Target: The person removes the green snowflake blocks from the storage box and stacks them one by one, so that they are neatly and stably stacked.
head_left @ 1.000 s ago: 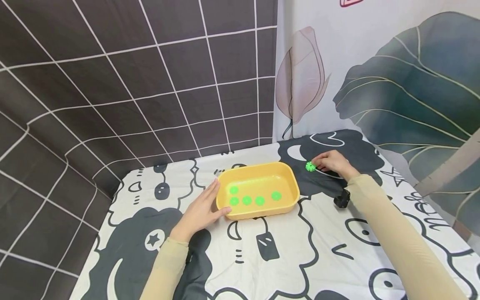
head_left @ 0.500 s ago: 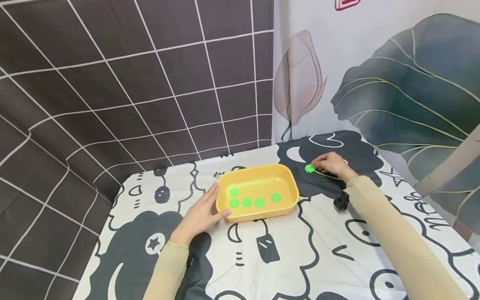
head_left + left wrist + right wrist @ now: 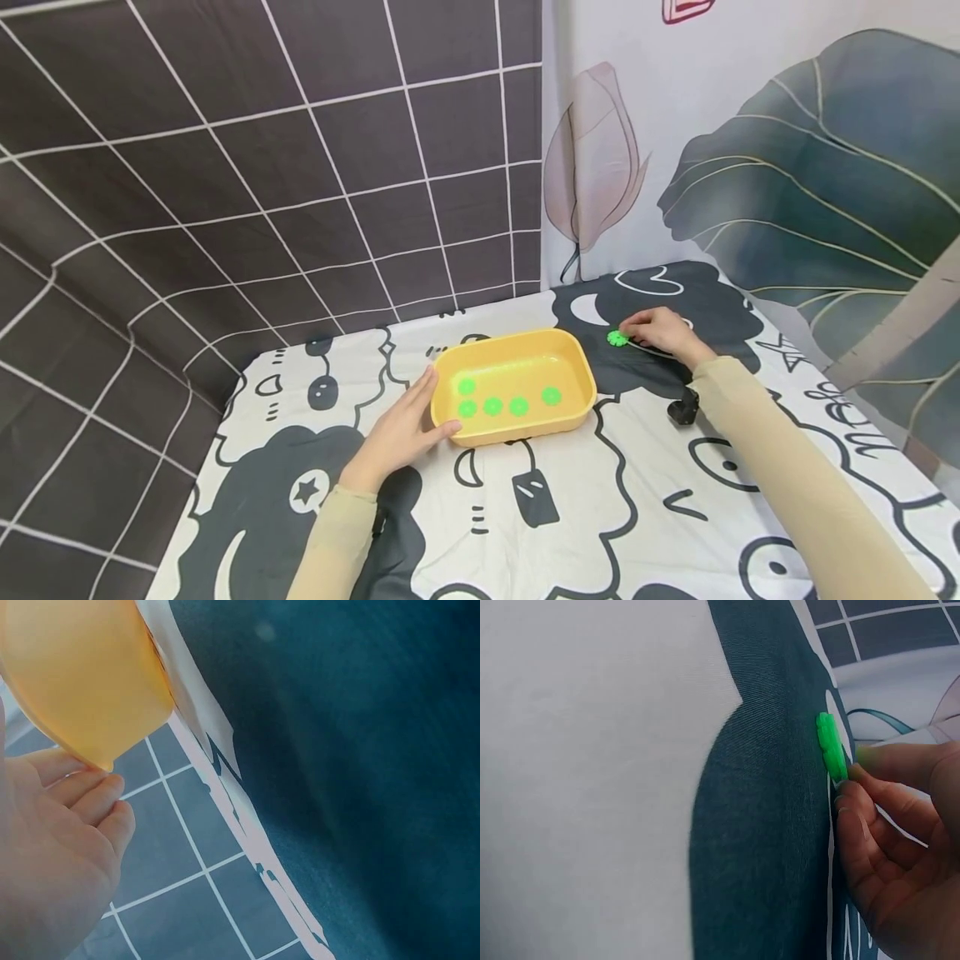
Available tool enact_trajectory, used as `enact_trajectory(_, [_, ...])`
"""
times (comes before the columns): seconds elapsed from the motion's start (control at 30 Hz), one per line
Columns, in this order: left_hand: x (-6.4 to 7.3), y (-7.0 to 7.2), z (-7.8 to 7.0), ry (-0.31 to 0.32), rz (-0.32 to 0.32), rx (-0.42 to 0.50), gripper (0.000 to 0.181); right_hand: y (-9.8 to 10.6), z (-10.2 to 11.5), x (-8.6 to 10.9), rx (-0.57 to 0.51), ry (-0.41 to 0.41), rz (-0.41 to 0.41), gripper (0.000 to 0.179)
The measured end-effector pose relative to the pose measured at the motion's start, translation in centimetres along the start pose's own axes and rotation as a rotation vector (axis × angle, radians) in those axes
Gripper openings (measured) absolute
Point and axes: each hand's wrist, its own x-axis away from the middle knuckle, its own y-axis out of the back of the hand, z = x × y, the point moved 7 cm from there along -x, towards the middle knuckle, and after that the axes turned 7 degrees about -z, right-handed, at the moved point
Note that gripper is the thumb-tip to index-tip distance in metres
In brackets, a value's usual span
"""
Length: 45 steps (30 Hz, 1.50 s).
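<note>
- Green disc [image 3: 617,338] tilts in the fingertips, to the right of the yellow tray [image 3: 528,431]; we now see it as a flattened oval in the head view, where a second earlier it shows us a rounder face;
- right hand [image 3: 663,331] pinches the disc by its edge, thumb and fingers bent together; the right wrist view gives us the disc nearly edge-on; whether it touches the patterned cloth [image 3: 570,542] beside the tray we cannot tell;
- we judge this to be a small turn within the grip rather than a carry, so the work stands about where it was; one disc is held outside the tray, and five green discs [image 3: 492,407] lie inside it;
- left hand [image 3: 399,432] rests against the tray's left end, fingers extended along the wall and thumb at the near corner; the left wrist view shows relaxed fingers at the rim; we take it to be steadying the tray;
- against the earlier frame, tray and disc slide together by a little, which we put down to the head camera moving; the gap between them looks nearly the same;
- inside the tray the arrangement is unchanged; we count four discs in a row along the near side and one behind the leftmost;
- right of the tray, the black device [image 3: 682,407] at the sleeve sits much as before.
</note>
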Motion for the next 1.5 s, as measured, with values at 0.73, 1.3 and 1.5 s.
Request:
enact_trajectory(0.73, [0.2, 0.2, 0.1, 0.02, 0.009, -0.003, 0.097, -1.5, 1.7, 0.3, 0.235, 0.125, -0.059, 0.056])
enact_trajectory(1.3, [0.2, -0.1, -0.2, 0.019, 0.009, 0.013, 0.096, -1.3, 1.7, 0.8, 0.226, 0.138, -0.061, 0.044])
enact_trajectory(1.5, [0.1, 0.0, -0.1, 0.023, 0.013, 0.012, 0.096, -1.1, 1.8, 0.9, 0.207, 0.159, -0.065, 0.042])
